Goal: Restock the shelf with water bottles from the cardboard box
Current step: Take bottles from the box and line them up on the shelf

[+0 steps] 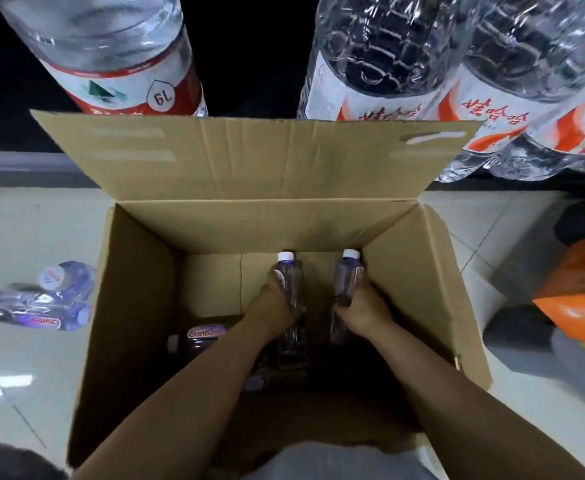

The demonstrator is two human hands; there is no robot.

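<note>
Both arms down inside the box [138, 306], one bottle per hand. Left hand [274, 306] wrapped round the left bottle [289, 278] at mid-body, grip clenched on it. Right hand [363, 308] likewise wrapped round the right bottle [348, 277], grip clenched. Both bottles upright, white caps up, probably held that way to clear the walls on the lift and to go onto the shelf standing. Taken two at a time, likely to halve the trips.

Box nearly empty: one more bottle [203, 337] lying on its side at the bottom left, label up, partly hidden by the left forearm. Rear flap [249, 157] folded back and up, keeping the opening free. Box set on the tiled floor [24, 237], right in front of the big jugs [405, 64] on the dark low shelf, so a short reach forward should do.

Loose pack [42, 299] of small bottles lying on the floor left of the box, well apart from the hands. Orange packaging [578, 289] at right.
</note>
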